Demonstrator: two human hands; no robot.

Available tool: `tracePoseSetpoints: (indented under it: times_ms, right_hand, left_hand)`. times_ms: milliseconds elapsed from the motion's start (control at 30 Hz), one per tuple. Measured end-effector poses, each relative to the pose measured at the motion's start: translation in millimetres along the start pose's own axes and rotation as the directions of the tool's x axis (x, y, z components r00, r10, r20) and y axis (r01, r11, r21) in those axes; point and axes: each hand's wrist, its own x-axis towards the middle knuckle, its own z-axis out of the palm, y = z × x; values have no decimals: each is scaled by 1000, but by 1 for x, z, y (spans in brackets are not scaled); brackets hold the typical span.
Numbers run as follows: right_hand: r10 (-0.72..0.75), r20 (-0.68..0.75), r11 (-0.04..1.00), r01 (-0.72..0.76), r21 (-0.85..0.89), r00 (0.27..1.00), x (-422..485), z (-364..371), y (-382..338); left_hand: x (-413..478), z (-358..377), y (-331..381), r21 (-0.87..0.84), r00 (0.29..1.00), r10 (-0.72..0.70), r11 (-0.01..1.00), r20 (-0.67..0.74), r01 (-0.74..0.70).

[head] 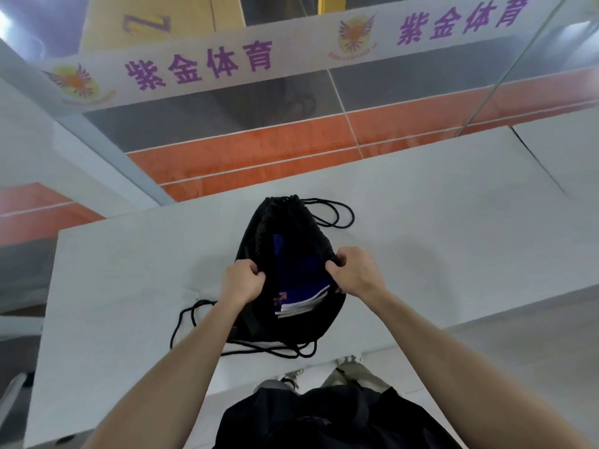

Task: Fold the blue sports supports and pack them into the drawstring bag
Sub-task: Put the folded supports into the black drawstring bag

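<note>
Drawstring bag (pixel 259 319) long axis runs away from person; both hands' grips hold mouth.

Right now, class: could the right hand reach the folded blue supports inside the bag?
Probably yes. The right hand and left hand hold the drawstring bag mouth open, with the blue supports exposed just below; it must release the rim first.

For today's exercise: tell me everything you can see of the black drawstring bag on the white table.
The black drawstring bag looks like soft, matte fabric. It lies on the white table, its mouth held open by the left hand and right hand gripping opposite rims. Folded blue supports sit inside. Thin black cords loop loosely at both ends.
</note>
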Motion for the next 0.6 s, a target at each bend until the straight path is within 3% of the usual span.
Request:
tracePoseSetpoints:
  times_ms: [133,233,300,367,467,533,600]
  right_hand:
    - [-57,29,993,54,102,998,-18,-26,-10]
    - [-90,-37,991,94,97,995,-30,-39,-7]
    - [-156,-3,984,156,90,988,-40,-41,-4]
    - [-282,167,958,267,106,945,-53,-38,0]
    - [-419,478,906,386,172,772,-61,-35,9]
    - [-451,362,891,436,127,816,-43,-36,23]
    - [-405,24,914,405,8,914,-11,-38,40]
  left_hand:
    - [-26,-24,17,-19,980,9,1000,-198,-13]
    - [-40,-48,43,24,906,139,990,-401,-141]
    - [-39,-55,66,52,864,269,961,-426,-273]
    - [-34,-55,89,80,831,419,904,-367,-420]
    - [-31,-48,101,66,814,533,843,-232,-533]
    - [-34,-43,83,18,837,495,863,-231,-505]
    - [-45,-38,50,-73,895,378,912,-238,-404]
